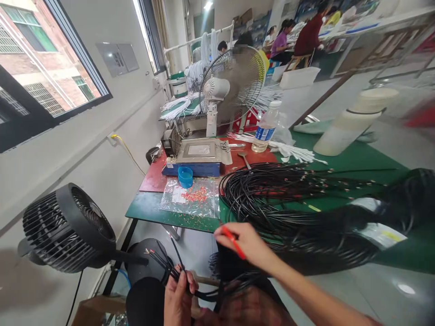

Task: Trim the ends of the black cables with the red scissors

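Wall: plain white, left side (84, 149)
Window: dark-framed, brick building outside (41, 68)
Table: green-topped (356, 158)
Floor: glossy grey (390, 290)
Light: ceiling lamp, far end (208, 5)

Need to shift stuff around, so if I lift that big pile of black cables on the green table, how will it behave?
The black cable pile would probably sag and trail, since its loops lie loose. It looks bulky, so likely heavy. Strands may snag the plastic bag beside it.

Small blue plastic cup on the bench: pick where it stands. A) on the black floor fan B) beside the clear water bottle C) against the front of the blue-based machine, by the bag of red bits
C: the small blue plastic cup stands against the blue-based machine, touching the clear bag of red bits.
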A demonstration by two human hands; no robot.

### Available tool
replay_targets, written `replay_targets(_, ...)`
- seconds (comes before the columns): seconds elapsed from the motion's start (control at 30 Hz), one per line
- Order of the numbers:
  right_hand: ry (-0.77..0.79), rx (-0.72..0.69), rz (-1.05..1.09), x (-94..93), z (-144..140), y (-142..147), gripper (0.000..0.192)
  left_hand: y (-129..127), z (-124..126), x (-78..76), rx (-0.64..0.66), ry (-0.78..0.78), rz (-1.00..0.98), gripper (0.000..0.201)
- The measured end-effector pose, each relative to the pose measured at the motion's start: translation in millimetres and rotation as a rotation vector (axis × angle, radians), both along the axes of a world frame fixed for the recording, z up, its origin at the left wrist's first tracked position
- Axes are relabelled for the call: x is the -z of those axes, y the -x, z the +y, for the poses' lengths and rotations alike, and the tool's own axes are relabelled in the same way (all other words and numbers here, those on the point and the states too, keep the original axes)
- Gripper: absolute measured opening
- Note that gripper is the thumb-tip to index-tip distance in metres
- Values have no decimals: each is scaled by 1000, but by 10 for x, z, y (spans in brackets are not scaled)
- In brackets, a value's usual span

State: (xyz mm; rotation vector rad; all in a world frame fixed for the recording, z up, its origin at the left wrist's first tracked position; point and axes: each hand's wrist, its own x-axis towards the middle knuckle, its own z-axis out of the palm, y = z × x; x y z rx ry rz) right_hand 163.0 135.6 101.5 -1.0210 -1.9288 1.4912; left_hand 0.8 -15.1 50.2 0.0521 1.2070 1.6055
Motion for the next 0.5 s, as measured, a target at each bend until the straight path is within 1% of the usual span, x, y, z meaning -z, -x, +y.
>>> replay_targets(0.07,220,-78,96,114,-220,316,36,-16,-41,0,44,-8,2,21)
replay_targets(0.13,407,-135,175,193,-387,533,37,-41,-74,10,78,-34,-5,23)
replay_targets(0.2,573,-160,255,225,-496,654,39,-73,-89,26,104,-53,-15,22)
replay_targets(0.27,706,-179,309,215,-555,697,41,-94,-82,46,110,-53,-30,22)
replay_targets(0.33,774,-166,329,189,-582,686,42,-83,-57,61,47,-6,-69,24)
replay_targets(0.4,794,-127,326,178,-599,644,41,-36,-21,53,-69,49,-86,29)
replay_targets(0.47,789,-79,305,195,-623,593,41,28,18,5,-147,79,-44,30)
replay_targets(0.5,790,-64,289,212,-638,570,41,56,36,-35,-162,90,-9,29)
